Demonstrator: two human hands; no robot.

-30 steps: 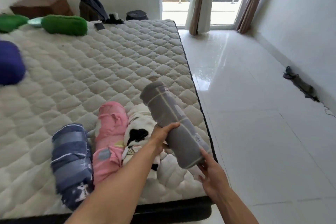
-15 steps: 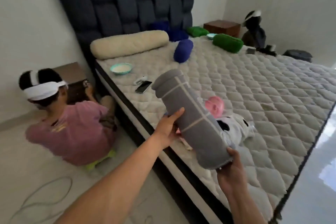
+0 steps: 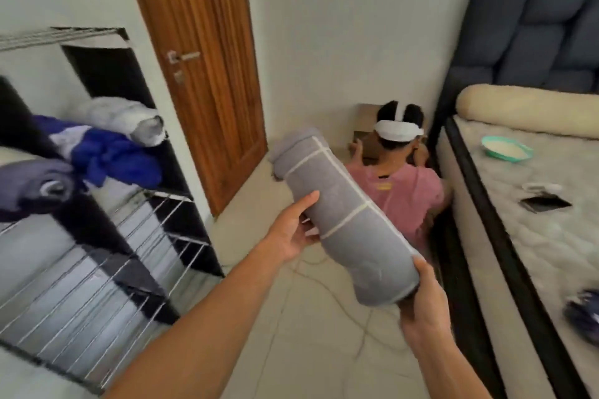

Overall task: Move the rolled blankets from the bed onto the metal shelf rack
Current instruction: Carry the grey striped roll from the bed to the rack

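Note:
I hold a grey rolled blanket [image 3: 346,220] with thin white stripes in mid-air over the floor, tilted with its far end up. My left hand [image 3: 291,230] grips its middle from the left side. My right hand [image 3: 421,311] cups its near, lower end. The metal shelf rack [image 3: 97,253] stands at the left, a short way from the roll. On its upper shelves lie a white rolled blanket [image 3: 129,118], a blue bundle [image 3: 110,155] and a grey-purple roll [image 3: 35,185]. The bed [image 3: 525,236] runs along the right, with a dark blue roll [image 3: 583,311] at its edge.
A person in a pink shirt [image 3: 402,191] crouches on the floor between the bed and the wall, straight ahead. A wooden door [image 3: 201,68] stands shut behind the rack. Thin cables [image 3: 327,288] trail over the floor tiles. A green bowl [image 3: 505,149] and a phone [image 3: 544,202] lie on the mattress.
The view has swung left from the bed to the rack and door. Both hands have lifted the grey roll off the mattress and carried it out over the floor.

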